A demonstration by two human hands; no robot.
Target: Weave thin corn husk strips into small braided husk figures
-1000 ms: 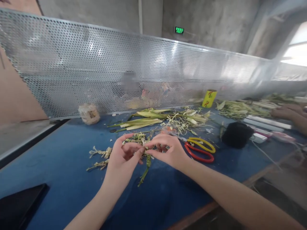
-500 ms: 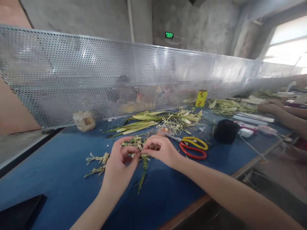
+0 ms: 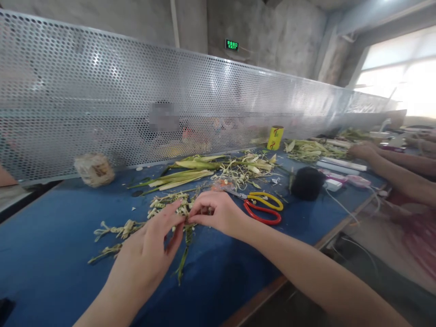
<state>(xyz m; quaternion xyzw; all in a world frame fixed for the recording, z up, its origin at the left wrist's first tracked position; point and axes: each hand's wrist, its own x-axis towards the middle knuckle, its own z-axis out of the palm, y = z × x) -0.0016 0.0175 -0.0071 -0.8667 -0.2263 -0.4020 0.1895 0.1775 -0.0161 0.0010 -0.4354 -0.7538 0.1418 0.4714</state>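
My left hand point(image 3: 146, 247) and my right hand point(image 3: 218, 211) meet over the blue table, both closed at the fingertips. Between them they pinch a braided green corn husk point(image 3: 188, 234), whose thin tail hangs toward me. The exact point of grip is partly hidden by the fingers. More knotted husk pieces point(image 3: 126, 229) lie to the left, partly behind my left hand. Just beyond the fingers is a cluster of pale braided husk point(image 3: 160, 200). Scissors point(image 3: 269, 222) with one red and one yellow handle rest right of my right hand.
Long husk leaves point(image 3: 187, 179) and shredded strips point(image 3: 241, 175) lie behind my hands. A plastic-wrapped bundle point(image 3: 93, 170), a yellow roll point(image 3: 275, 138) and a black rounded object point(image 3: 308, 184) stand around. A perforated metal partition point(image 3: 102, 91) backs the table. Another person's hands point(image 3: 364, 151) work at right.
The view has turned slightly right, so things appear shifted left. My left hand has rolled over, its back now more upward and its fingers flatter. Both hands still pinch the husk.
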